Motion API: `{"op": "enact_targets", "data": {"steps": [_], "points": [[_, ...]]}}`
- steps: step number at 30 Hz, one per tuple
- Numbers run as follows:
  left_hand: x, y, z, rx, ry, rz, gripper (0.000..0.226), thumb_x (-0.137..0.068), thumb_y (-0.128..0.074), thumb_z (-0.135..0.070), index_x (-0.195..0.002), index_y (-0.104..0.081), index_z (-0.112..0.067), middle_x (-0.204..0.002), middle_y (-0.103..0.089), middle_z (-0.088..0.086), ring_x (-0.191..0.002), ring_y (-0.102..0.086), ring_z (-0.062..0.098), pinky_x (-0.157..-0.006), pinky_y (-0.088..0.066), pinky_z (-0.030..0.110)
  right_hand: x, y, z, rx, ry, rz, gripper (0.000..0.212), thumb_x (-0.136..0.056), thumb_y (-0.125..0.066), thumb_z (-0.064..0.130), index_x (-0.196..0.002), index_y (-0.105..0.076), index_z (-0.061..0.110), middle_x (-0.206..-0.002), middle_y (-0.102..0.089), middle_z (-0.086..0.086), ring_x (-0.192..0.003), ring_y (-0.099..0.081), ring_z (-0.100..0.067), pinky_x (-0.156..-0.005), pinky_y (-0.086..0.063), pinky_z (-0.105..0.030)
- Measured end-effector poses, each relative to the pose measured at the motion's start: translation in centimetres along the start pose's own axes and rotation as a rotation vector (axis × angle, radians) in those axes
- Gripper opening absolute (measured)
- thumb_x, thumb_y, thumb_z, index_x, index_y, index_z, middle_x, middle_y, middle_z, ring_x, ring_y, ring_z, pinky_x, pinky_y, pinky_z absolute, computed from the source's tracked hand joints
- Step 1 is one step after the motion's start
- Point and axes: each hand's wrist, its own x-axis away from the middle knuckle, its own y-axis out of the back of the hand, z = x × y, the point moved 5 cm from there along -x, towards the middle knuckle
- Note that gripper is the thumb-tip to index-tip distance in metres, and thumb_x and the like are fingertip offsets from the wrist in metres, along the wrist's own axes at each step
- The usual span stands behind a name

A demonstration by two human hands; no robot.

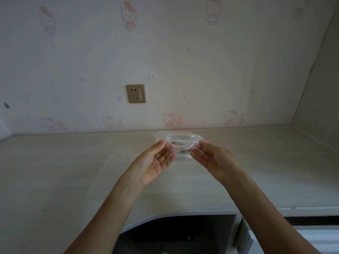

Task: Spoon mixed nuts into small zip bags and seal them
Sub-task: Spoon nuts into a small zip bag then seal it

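Note:
A small clear zip bag [180,140] is held up above the pale wooden desk [73,171], its mouth spread wide. My left hand [156,160] pinches its left edge with thumb and fingertips, palm turned toward me. My right hand [211,158] pinches the right edge the same way. Something dark shows through the plastic low in the bag or behind it; I cannot tell which. A white object [183,157] sits on the desk just under the bag, mostly hidden. No spoon or nut container is in view.
The desk runs along a wall with cartoon-cat wallpaper and a gold power socket [136,93]. A side panel [319,79] closes the desk's right end. The desk's front edge curves inward near me, with a dark gap [183,233] below.

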Motion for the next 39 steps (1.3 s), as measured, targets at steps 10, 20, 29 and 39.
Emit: {"op": "enact_targets", "data": {"steps": [10,20,29,39], "points": [[0.4,-1.6,-0.1,-0.153,-0.011,-0.007,0.013,-0.098,-0.060,-0.018,-0.098,-0.071,-0.013,-0.066,-0.057,-0.001,-0.060,-0.059,0.011,-0.065,-0.055,0.031,-0.1,-1.3,-1.1,-0.008,-0.095,0.096,0.014,-0.079,-0.046,0.008,-0.066,-0.045,0.013,-0.062,-0.035,-0.003,-0.053,-0.040,-0.017,-0.064,-0.044,-0.032],[0.7,-2.7,-0.5,-0.347,-0.139,0.095,0.006,-0.074,-0.077,-0.016,-0.071,-0.072,-0.018,-0.077,-0.069,0.001,-0.077,-0.070,0.013,-0.074,-0.058,0.029,0.0,-0.4,1.0,0.619,0.286,0.134,0.017,-0.082,-0.080,0.004,-0.084,-0.067,0.015,-0.078,-0.070,0.001,-0.077,-0.066,-0.015,-0.068,-0.055,-0.025],[0.3,-0.5,-1.0,-0.618,-0.528,-0.316,0.017,-0.089,-0.076,-0.003,-0.083,-0.062,-0.011,-0.083,-0.069,0.001,-0.078,-0.072,0.012,-0.063,-0.062,0.031,0.1,1.1,1.2,0.397,0.284,-0.203,0.014,-0.092,-0.076,0.011,-0.089,-0.063,0.006,-0.088,-0.074,-0.017,-0.075,-0.074,-0.024,-0.060,-0.060,-0.031],[0.4,-0.7,-0.3,-0.241,-0.252,-0.158,0.013,-0.087,-0.075,0.000,-0.088,-0.066,-0.009,-0.089,-0.078,0.016,-0.077,-0.079,0.021,-0.063,-0.062,0.030,0.2,0.4,0.1,-0.117,-0.052,-0.008,0.008,-0.095,-0.065,0.001,-0.093,-0.072,0.000,-0.089,-0.077,-0.018,-0.074,-0.078,-0.020,-0.063,-0.063,-0.029]]}}
